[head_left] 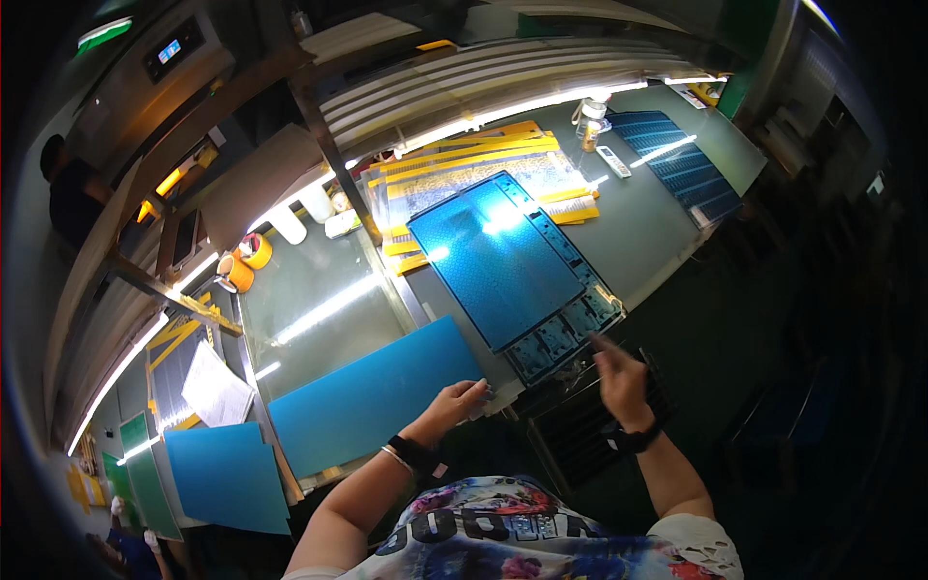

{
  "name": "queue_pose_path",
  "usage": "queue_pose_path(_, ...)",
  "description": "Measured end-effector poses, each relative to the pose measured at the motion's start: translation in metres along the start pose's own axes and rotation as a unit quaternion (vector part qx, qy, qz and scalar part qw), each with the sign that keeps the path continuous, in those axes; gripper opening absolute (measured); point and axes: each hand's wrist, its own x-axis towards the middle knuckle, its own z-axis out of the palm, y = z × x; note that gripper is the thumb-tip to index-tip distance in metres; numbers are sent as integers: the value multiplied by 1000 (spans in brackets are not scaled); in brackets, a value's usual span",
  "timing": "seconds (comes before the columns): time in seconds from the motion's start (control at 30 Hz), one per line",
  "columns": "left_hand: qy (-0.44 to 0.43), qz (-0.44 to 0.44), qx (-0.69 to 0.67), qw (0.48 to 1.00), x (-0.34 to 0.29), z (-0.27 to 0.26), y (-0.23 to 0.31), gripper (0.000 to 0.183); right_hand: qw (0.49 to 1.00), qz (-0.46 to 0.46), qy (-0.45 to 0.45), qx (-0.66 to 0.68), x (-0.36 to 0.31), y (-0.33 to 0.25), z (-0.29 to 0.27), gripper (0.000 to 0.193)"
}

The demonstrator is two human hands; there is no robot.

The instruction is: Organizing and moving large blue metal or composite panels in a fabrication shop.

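A dark rectangular panel [562,333] with a blue patterned sheet [503,261] over most of it lies on the bench in front of me. Cut-outs and small fittings show along its right and near edges. My left hand [452,406] is closed in a pinch near the bench's front edge, left of the panel's near corner. Something small and greyish may be at its fingertips; I cannot make it out. Just off the panel's near right corner is my right hand [623,385], its fingertips smeared by motion. Whether it holds anything is unclear.
Plain blue sheets [372,396] lie on the bench to the left. Behind the panel sit yellow-edged sheets [464,169], a clear bottle [591,124] and a remote-like white device [613,161]. Orange tape rolls [235,273] stand far left. A shelf post [333,145] rises behind.
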Motion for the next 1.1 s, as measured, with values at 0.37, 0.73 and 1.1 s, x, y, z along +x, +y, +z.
queue_pose_path(0.37, -153, -63, -570, 805, 75, 61, -27, 71, 845, 318, -222, 368, -55, 78, 93, 24)
queue_pose_path(0.73, -165, -51, -537, 825, 80, 56, -21, 63, 974, -175, -104, -104, -50, -4, 100, 41)
queue_pose_path(1.1, -207, -43, -541, 814, 73, 41, -14, 65, 953, 97, -25, 284, -13, 9, 83, 13)
